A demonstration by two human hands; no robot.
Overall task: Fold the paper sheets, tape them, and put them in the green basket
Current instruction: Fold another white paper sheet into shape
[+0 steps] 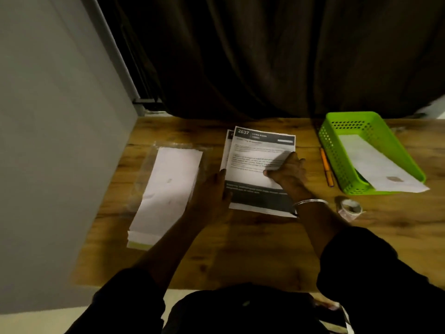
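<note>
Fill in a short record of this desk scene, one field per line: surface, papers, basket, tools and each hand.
Surface: wooden table
Centre: printed sheets, unfolded, stacked slightly askew
Left side: pile of folded papers
Right side: green basket, holding one folded paper that overhangs its near end
Tools: tape roll near the basket; orange pen beside it
Right hand: flat on the top sheet
Left hand: at the sheets' left edge, grip unclear
</note>
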